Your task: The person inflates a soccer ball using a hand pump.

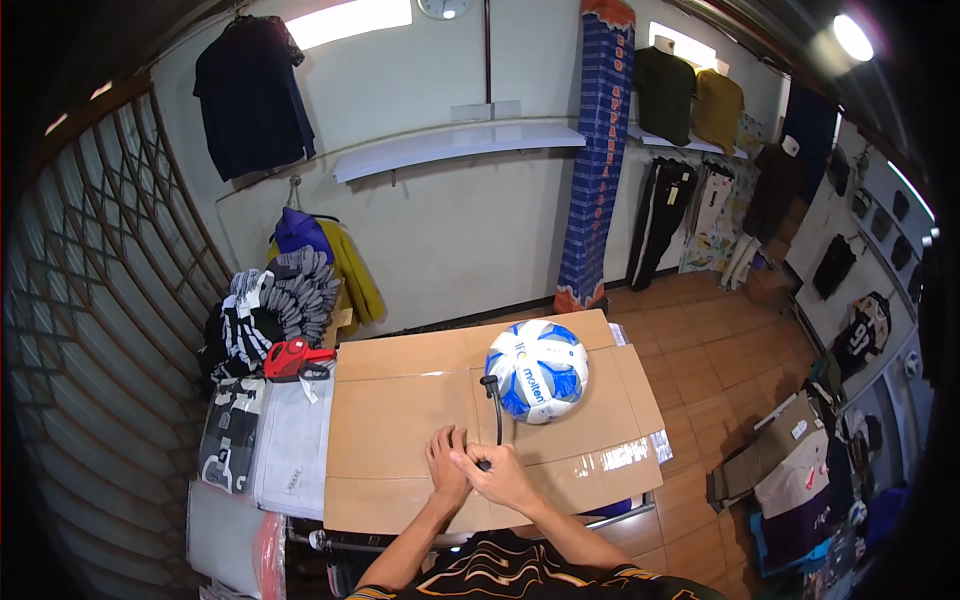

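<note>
A white and blue ball rests on a flat cardboard sheet. At the ball's left side is a black fitting, from which a thin black hose runs down towards my hands. My right hand is closed around a black object like a pump handle, mostly hidden by the fingers. Beside it, touching at the thumb side, my left hand is over the cardboard with its fingers slightly bent and apart.
Left of the cardboard are a red tape dispenser, bagged clothes and a pile of grey gloves. A white shelf crosses the wall, beside a blue pillar. Folded clothes lie at the right.
</note>
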`<state>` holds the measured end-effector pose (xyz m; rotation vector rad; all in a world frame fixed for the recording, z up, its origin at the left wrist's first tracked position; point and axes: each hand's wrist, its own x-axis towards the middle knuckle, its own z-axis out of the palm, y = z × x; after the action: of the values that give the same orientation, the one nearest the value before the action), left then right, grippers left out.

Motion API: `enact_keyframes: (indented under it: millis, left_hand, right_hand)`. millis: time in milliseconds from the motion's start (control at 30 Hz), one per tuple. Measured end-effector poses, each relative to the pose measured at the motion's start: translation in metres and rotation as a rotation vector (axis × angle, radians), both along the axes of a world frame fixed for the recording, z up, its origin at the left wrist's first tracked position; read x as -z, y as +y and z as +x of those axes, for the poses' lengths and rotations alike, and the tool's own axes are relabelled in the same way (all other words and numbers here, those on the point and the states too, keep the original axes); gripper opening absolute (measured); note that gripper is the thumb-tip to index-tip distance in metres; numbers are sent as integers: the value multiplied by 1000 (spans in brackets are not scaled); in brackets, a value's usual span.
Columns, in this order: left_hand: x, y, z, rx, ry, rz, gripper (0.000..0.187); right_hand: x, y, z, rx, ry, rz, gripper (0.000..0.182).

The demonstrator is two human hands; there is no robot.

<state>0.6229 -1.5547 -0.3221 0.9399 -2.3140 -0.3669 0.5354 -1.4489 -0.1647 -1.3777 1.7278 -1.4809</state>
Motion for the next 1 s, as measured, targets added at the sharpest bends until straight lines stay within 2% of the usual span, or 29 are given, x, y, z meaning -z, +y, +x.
enact_keyframes:
  millis: [133, 200, 267, 400, 667, 867, 1000]
  left_hand:
    - [9, -1, -7, -67, -48, 24, 40]
    - [6, 0, -5, -38, -60, 34, 41]
    - [4, -1, -3, -14, -70, 36, 41]
    - [1, -4, -2, 48, -56, 101, 42]
    - [-1, -6, 3, 93, -63, 99, 43]
    - [-2, -6, 5, 127, -75, 119, 48]
    - [-2, -7, 4, 133, -27, 137, 50]
  right_hand:
    - [-96, 35, 1, -65, 127, -33, 42]
    - [-107, 41, 4, -19, 124, -17, 41]
    - [-98, 34, 5, 23, 122, -8, 40]
    - [-40, 7, 5, 132, 80, 63, 41]
    - [4, -8, 12, 240, -3, 38, 39]
    - [-3, -12, 17, 218, 80, 46, 40]
    - [-76, 7, 29, 156, 107, 56, 37]
